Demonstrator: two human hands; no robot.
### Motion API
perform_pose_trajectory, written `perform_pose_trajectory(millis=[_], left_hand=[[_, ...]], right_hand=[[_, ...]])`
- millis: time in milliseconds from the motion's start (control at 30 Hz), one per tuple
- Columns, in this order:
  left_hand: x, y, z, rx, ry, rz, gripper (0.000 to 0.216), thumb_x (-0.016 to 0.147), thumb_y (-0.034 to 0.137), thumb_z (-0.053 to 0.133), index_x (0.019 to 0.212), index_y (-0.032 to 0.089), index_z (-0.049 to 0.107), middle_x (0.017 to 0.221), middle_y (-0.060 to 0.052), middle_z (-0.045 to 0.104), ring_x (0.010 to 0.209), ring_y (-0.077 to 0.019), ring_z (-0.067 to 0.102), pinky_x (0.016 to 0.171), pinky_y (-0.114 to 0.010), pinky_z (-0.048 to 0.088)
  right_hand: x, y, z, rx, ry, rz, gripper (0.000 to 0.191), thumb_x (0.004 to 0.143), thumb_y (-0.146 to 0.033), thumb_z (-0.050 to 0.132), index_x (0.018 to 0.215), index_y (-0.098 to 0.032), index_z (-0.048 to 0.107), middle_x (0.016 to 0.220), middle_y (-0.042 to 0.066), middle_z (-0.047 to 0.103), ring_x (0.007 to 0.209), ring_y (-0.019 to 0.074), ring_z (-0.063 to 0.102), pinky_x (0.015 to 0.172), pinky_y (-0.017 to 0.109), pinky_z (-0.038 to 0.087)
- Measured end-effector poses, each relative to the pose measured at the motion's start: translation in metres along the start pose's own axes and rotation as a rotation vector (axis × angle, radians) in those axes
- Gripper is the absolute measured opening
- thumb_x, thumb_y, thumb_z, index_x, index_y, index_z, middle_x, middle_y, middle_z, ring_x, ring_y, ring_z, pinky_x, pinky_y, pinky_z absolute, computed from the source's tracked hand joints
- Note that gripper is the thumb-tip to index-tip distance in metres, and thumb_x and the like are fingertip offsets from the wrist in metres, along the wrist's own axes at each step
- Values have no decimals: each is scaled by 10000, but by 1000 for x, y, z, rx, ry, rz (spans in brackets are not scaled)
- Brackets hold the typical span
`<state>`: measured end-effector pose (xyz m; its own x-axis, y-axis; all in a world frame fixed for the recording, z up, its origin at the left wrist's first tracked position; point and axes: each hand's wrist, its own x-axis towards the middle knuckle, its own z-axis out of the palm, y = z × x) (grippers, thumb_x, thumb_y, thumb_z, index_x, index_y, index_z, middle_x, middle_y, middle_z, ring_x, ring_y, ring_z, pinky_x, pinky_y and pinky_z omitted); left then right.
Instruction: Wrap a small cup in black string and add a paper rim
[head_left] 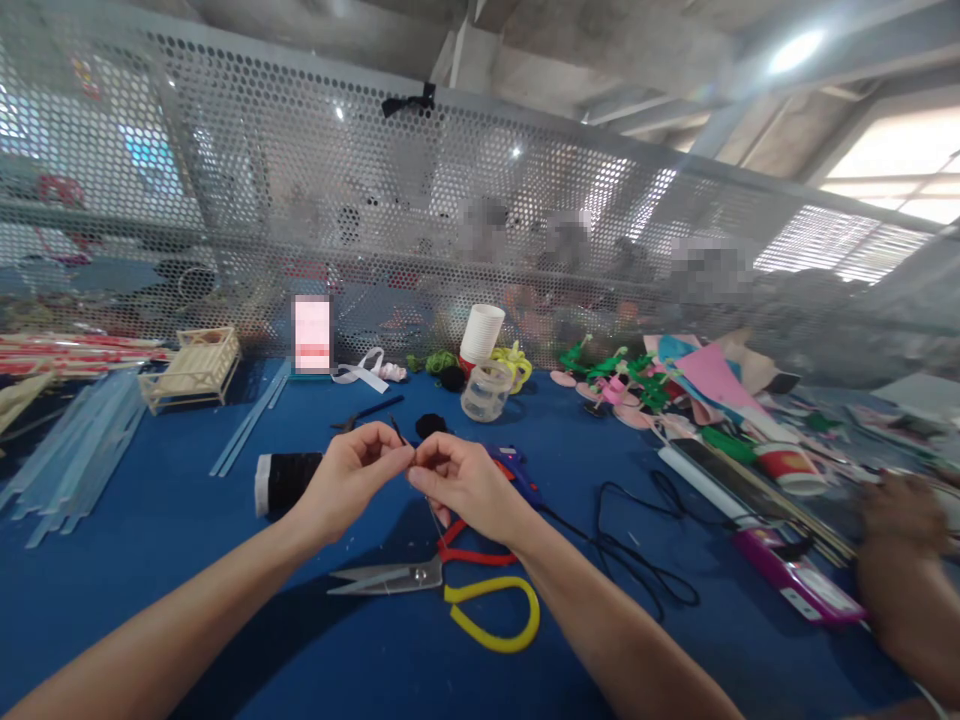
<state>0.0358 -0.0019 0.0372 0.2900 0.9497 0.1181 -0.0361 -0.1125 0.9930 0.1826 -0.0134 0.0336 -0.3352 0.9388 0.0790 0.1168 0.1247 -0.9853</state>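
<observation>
My left hand [358, 478] and my right hand [471, 487] meet fingertip to fingertip above the table, both in a pinch. A thin dark strand [398, 430] sticks up beside the left fingers; its kind is unclear, and most of it is hidden by the fingers. Under the hands lie large scissors [491, 645] with one red and one yellow handle, blades pointing left. A spool of black thread [294, 482] rests on its side by my left wrist. Just beyond the fingertips is a black fuzzy ball [431, 425]. Partly behind my right hand lies a blue glue gun [517, 470].
Translucent glue sticks [82, 450] and a small wooden bed frame [195, 368] are at left. White cups [484, 330] and a clear tape roll [487, 390] stand behind. At right are a cable [637, 550], a purple power strip [799, 580] and another person's arm [904, 570].
</observation>
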Motion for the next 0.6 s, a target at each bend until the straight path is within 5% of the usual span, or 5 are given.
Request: perform_pose_trajectory(millis=[200,433,600], left_hand=[[-2,2,-2,-70,-209,-132,241,666,309,623,586,149,461,462,86,370,419,-34,261,413,-200,160],[-2,2,-3,-45,-402,-255,299,616,310,668,519,145,438,444,89,330,433,-37,225,427,-213,145],[0,1,-6,0,-457,-276,225,619,290,651,564,137,497,477,77,376,452,-43,249,444,-211,172]], right_hand=[[2,-1,-10,164,1,-39,268,688,-356,615,845,-152,539,610,-48,491,444,46,442,354,162,378],[4,4,-13,378,-241,68,209,613,-248,703,710,-129,560,610,-36,525,440,19,415,369,143,324],[5,3,-18,353,-287,98,249,584,-274,721,688,-128,548,557,-50,523,381,19,408,341,155,288]])
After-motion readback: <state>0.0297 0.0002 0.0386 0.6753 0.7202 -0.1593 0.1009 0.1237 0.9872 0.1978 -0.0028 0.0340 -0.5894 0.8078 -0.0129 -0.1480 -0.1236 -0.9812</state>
